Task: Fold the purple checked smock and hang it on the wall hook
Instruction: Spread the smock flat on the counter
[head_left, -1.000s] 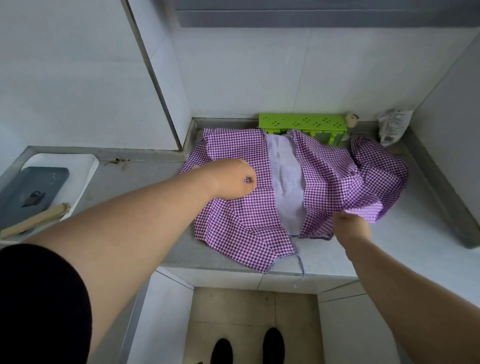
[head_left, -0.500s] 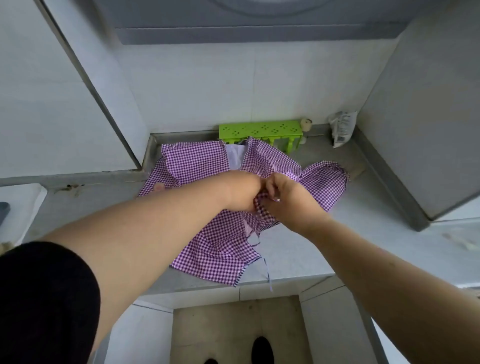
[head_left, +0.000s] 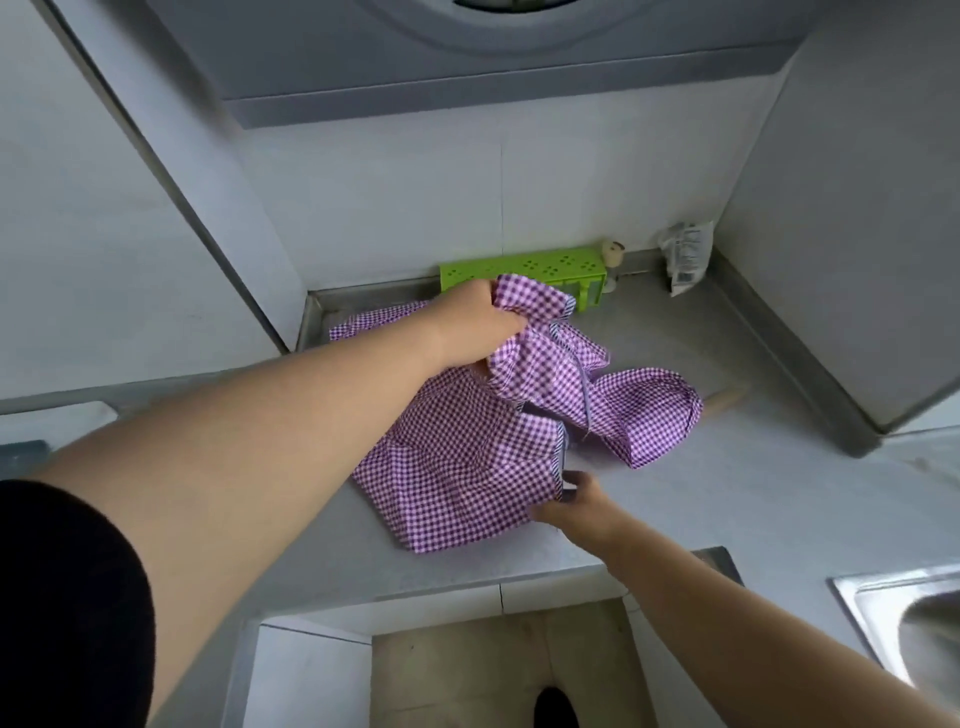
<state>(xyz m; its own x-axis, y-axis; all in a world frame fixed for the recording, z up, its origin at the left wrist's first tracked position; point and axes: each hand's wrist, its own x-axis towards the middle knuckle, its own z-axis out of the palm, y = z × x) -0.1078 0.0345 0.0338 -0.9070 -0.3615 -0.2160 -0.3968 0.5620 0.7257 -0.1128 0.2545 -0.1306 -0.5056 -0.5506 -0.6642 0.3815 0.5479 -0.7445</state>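
The purple checked smock (head_left: 467, 457) lies bunched on the grey countertop (head_left: 727, 493), partly lifted. My left hand (head_left: 475, 327) grips a gathered wad of its upper part and holds it raised near the back of the counter. My right hand (head_left: 571, 506) pinches the smock's lower right edge by the seam, close to the counter's front. One sleeve (head_left: 649, 415) lies crumpled to the right. No wall hook is in view.
A green perforated rack (head_left: 545, 267) stands against the back wall, a small knob (head_left: 613, 254) and a plastic packet (head_left: 685, 254) beside it. A range hood (head_left: 493, 52) hangs overhead. A steel sink (head_left: 914, 623) sits at the lower right. A wooden stick's end (head_left: 727, 400) pokes from behind the sleeve.
My left hand has gathered the smock's top and lifted it toward the back wall. My right hand let go at the middle and dropped to the lower right edge. The view tilted up.
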